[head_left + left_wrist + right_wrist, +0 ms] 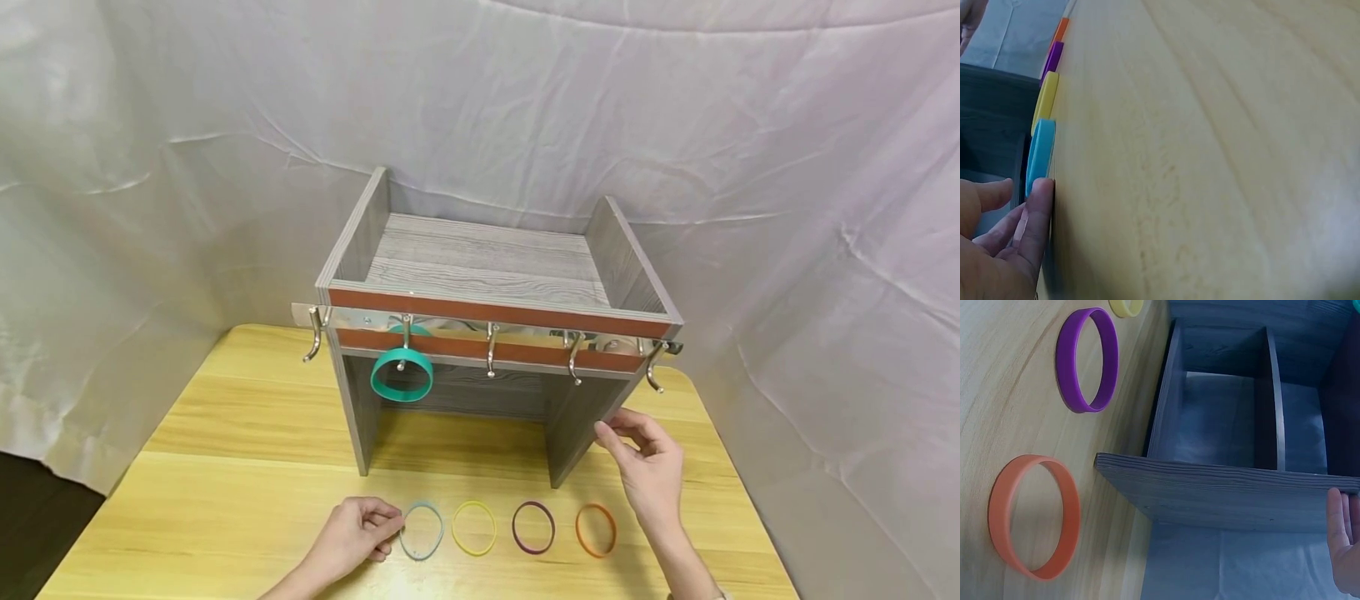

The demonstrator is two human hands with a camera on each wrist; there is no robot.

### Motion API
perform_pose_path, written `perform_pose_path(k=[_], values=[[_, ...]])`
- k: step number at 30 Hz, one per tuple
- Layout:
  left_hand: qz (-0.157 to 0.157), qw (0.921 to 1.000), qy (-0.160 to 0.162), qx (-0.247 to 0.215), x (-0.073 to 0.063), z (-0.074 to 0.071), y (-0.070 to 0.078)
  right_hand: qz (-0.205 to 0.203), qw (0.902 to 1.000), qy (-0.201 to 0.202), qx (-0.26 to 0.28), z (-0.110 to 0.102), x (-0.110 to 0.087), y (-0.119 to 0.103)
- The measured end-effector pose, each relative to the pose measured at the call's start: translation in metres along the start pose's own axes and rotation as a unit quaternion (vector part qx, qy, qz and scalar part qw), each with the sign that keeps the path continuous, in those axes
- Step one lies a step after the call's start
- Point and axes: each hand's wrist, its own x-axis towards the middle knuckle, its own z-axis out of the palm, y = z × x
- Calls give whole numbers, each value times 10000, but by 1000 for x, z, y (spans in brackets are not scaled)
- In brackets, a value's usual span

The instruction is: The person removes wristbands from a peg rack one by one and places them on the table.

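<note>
A light blue wristband [406, 546] lies flat on the table at the left of a row, and the fingertips of my left hand [352, 537] touch its left edge. In the left wrist view the thumb of the left hand [997, 244] stands apart from the blue band [1040, 150]. My right hand [652, 475] rests its fingertips against the front edge of the right side panel [581, 433] of a grey wooden shelf. That same hand [1347, 544] holds no band. A teal wristband [402, 397] hangs from a metal hook [407, 333] on the shelf's front.
Right of the blue band lie a yellow wristband [492, 537], a purple wristband [552, 533] and an orange wristband [614, 537]. Other hooks jut from the shelf's front rail, such as the far-left hook [315, 333] and far-right hook [656, 367]. Grey cloth [487, 108] surrounds the table.
</note>
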Motion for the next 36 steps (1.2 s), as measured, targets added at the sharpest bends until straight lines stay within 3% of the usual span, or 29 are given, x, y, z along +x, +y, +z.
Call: perform_pose_path(k=[6,12,19,25,31,36], values=[[205,9996,118,161,1,-6,4,44,10000,29,-23,0,0,0],[465,9982,98,370,2,-13,16,64,10000,48,-19,1,0,0],[630,9975,215,223,1,-21,35,52,10000,29,11,1,0,0],[1041,9938,379,17,1,-26,53,61,10000,44,-12,1,0,0],[1408,9866,732,-385,-3,-28,78,69,9999,67,-28,1,0,0],[2105,9702,962,-715,-4,-31,97,35,10000,38,5,1,0,-1]])
